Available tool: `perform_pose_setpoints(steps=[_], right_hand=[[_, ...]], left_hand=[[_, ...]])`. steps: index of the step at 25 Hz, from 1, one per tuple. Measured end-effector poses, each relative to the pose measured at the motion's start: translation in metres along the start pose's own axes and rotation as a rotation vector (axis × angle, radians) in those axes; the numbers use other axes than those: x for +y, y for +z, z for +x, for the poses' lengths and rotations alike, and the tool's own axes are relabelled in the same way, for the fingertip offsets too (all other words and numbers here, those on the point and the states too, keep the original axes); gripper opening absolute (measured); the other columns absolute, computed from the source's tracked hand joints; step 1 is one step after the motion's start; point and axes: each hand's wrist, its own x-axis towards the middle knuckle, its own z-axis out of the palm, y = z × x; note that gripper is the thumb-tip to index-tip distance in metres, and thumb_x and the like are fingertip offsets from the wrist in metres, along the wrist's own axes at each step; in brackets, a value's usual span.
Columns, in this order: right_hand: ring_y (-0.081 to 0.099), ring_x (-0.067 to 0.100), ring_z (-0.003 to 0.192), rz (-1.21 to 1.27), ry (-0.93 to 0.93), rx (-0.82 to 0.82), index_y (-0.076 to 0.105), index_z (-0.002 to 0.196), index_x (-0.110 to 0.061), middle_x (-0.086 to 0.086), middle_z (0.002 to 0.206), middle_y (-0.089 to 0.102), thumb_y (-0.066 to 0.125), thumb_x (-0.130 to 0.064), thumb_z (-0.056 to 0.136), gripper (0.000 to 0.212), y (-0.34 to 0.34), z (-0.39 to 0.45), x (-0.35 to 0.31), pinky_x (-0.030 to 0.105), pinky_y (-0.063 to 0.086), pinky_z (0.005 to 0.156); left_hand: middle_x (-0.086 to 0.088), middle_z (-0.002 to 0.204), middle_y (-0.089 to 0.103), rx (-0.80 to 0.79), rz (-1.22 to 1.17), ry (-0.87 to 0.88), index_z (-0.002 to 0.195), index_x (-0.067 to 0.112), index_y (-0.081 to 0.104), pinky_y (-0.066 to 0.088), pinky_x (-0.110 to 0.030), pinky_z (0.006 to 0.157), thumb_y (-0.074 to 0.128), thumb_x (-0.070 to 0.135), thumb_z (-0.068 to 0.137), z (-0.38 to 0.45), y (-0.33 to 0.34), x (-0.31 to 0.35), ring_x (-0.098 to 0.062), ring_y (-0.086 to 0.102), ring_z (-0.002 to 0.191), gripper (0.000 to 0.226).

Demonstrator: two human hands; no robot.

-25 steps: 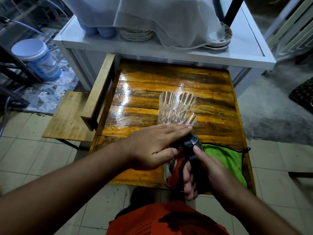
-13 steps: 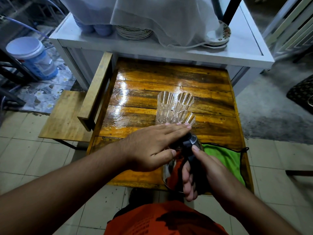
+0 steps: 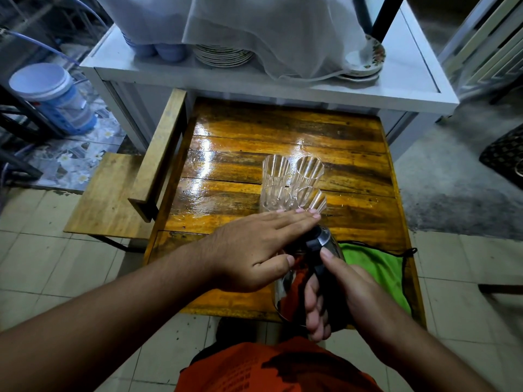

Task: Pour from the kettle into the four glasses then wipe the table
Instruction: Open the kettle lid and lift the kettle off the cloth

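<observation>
A shiny metal kettle (image 3: 285, 292) with a black handle stands at the near edge of the wooden table (image 3: 240, 142). My right hand (image 3: 348, 290) is closed around the handle, thumb on its top. Flat on the kettle's lid lies my left hand (image 3: 254, 250), fingers straight and together. Several clear ribbed glasses (image 3: 293, 182) stand bunched together in the table's middle, just beyond my left fingertips; the nearest ones are partly hidden by my hand. A green cloth (image 3: 379, 267) lies on the table's near right corner, beside the kettle.
A wooden chair (image 3: 113, 199) stands against the table's left side. Behind the table is a white cabinet (image 3: 254, 83) with stacked plates (image 3: 223, 55) and a white cloth draped over dishes. A blue water container (image 3: 53, 94) sits at far left.
Both hands and the kettle hold the same pose. Only the view has shifted a little.
</observation>
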Motion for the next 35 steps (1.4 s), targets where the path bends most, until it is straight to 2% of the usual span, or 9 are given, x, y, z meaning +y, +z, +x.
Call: perform_pose_setpoints(steps=[7, 11, 13, 18, 21, 25, 28, 31, 35], right_hand=[[0.061, 0.028, 0.049, -0.006, -0.022, 0.013, 0.067, 0.068, -0.001, 0.024, 0.059, 0.063, 0.043, -0.064, 0.09, 0.071, -0.003, 0.002, 0.006, 0.028, 0.046, 0.051], [0.06, 0.028, 0.049, -0.032, -0.072, 0.055, 0.069, 0.063, -0.005, 0.024, 0.056, 0.063, 0.04, -0.061, 0.083, 0.067, -0.009, 0.004, 0.02, 0.026, 0.045, 0.049], [0.059, 0.028, 0.049, -0.047, -0.102, 0.079, 0.069, 0.06, -0.006, 0.024, 0.055, 0.063, 0.043, -0.065, 0.081, 0.068, -0.011, 0.007, 0.028, 0.028, 0.045, 0.05], [0.059, 0.028, 0.048, -0.042, -0.169, 0.116, 0.069, 0.058, -0.004, 0.025, 0.052, 0.061, 0.057, -0.089, 0.06, 0.085, -0.015, 0.013, 0.044, 0.027, 0.046, 0.051], [0.06, 0.028, 0.047, -0.027, -0.2, 0.118, 0.069, 0.057, -0.003, 0.022, 0.051, 0.061, 0.057, -0.091, 0.056, 0.088, -0.016, 0.014, 0.048, 0.029, 0.045, 0.052], [0.06, 0.028, 0.047, -0.054, -0.222, 0.132, 0.07, 0.056, -0.006, 0.021, 0.048, 0.062, 0.053, -0.089, 0.062, 0.085, -0.016, 0.011, 0.04, 0.028, 0.045, 0.051], [0.06, 0.03, 0.046, -0.057, -0.237, 0.153, 0.069, 0.055, -0.004, 0.023, 0.049, 0.061, 0.044, -0.072, 0.075, 0.075, -0.015, 0.007, 0.024, 0.023, 0.046, 0.048], [0.059, 0.031, 0.046, -0.036, -0.235, 0.15, 0.068, 0.055, -0.003, 0.025, 0.05, 0.061, 0.035, -0.06, 0.085, 0.073, -0.013, 0.005, 0.005, 0.026, 0.048, 0.048], [0.06, 0.033, 0.047, -0.028, -0.233, 0.139, 0.067, 0.061, 0.001, 0.026, 0.054, 0.062, 0.035, -0.065, 0.093, 0.08, -0.011, 0.006, -0.021, 0.032, 0.048, 0.051]], left_hand=[[0.006, 0.164, 0.012, 0.01, 0.016, -0.007, 0.156, 0.022, 0.009, 0.018, -0.036, 0.122, 0.029, 0.041, 0.088, 0.001, 0.001, 0.001, -0.002, 0.005, 0.15, 0.074], [0.004, 0.165, 0.01, 0.021, 0.032, 0.009, 0.156, 0.02, 0.01, 0.016, -0.039, 0.122, 0.029, 0.04, 0.089, -0.001, 0.005, 0.007, -0.004, 0.002, 0.15, 0.073], [0.004, 0.165, 0.007, 0.02, 0.041, 0.005, 0.156, 0.02, 0.008, 0.015, -0.04, 0.122, 0.029, 0.04, 0.09, -0.001, 0.009, 0.01, -0.004, -0.002, 0.15, 0.072], [0.005, 0.165, 0.004, 0.036, 0.039, -0.005, 0.156, 0.02, 0.009, 0.009, -0.037, 0.123, 0.039, 0.033, 0.091, -0.003, 0.017, 0.019, -0.005, -0.005, 0.15, 0.073], [0.004, 0.165, 0.005, 0.066, 0.046, 0.001, 0.156, 0.019, 0.011, 0.008, -0.036, 0.123, 0.035, 0.036, 0.089, -0.004, 0.019, 0.024, -0.007, -0.005, 0.151, 0.073], [0.003, 0.165, 0.009, 0.137, 0.041, 0.004, 0.156, 0.017, 0.015, 0.005, -0.033, 0.123, 0.032, 0.038, 0.088, -0.002, 0.015, 0.027, -0.008, -0.002, 0.151, 0.073], [0.002, 0.164, 0.011, 0.179, 0.031, 0.008, 0.156, 0.017, 0.016, 0.008, -0.036, 0.123, 0.031, 0.037, 0.089, 0.003, 0.005, 0.027, -0.009, 0.0, 0.151, 0.071], [0.001, 0.164, 0.015, 0.21, 0.034, 0.019, 0.155, 0.016, 0.018, 0.012, -0.039, 0.123, 0.029, 0.037, 0.09, 0.009, -0.01, 0.022, -0.009, 0.003, 0.151, 0.069], [0.003, 0.163, 0.018, 0.223, 0.033, 0.014, 0.155, 0.019, 0.02, 0.015, -0.04, 0.122, 0.027, 0.04, 0.091, 0.019, -0.028, 0.012, -0.008, 0.008, 0.151, 0.068]])
